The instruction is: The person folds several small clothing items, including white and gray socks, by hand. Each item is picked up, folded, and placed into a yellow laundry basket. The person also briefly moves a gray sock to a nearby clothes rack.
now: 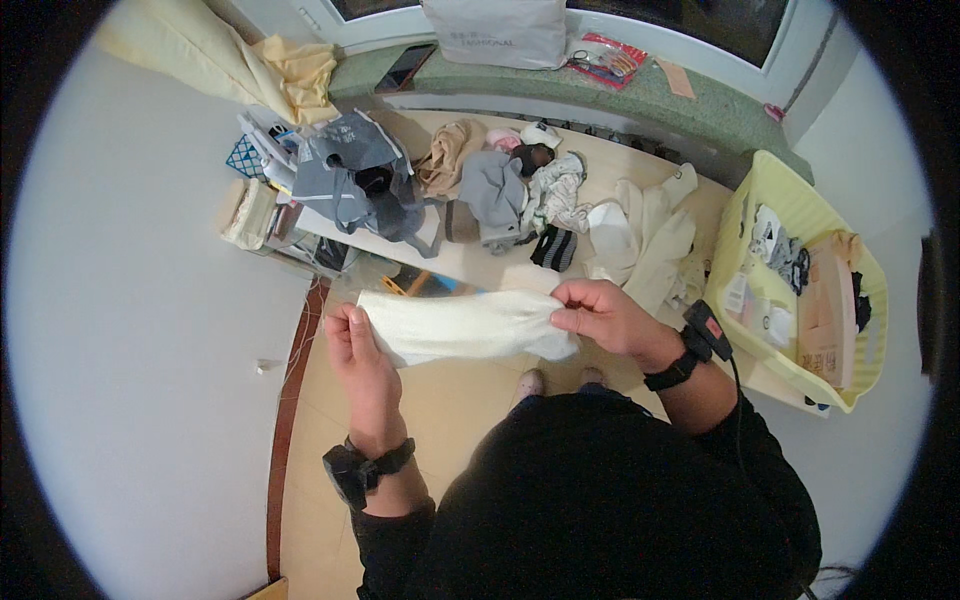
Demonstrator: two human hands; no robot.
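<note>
A white sock [461,326] is stretched sideways in the air before me. My left hand [364,341] pinches its straight open end, and my right hand [596,315] grips the bunched other end between thumb and fingers. Beyond it, on the pale tabletop, lie more cream-white socks [652,240], a black-and-grey striped cloth item [555,248], a grey garment [491,191], a white patterned cloth [556,187], a tan cloth item [450,154] and a grey fabric bag [352,176].
A yellow plastic basket [840,394] with clothing and a cardboard box stands at the right. On the green windowsill are a phone [406,68], a white bag [499,30] and a red-edged plastic packet [607,61]. A yellow curtain [217,60] hangs at upper left.
</note>
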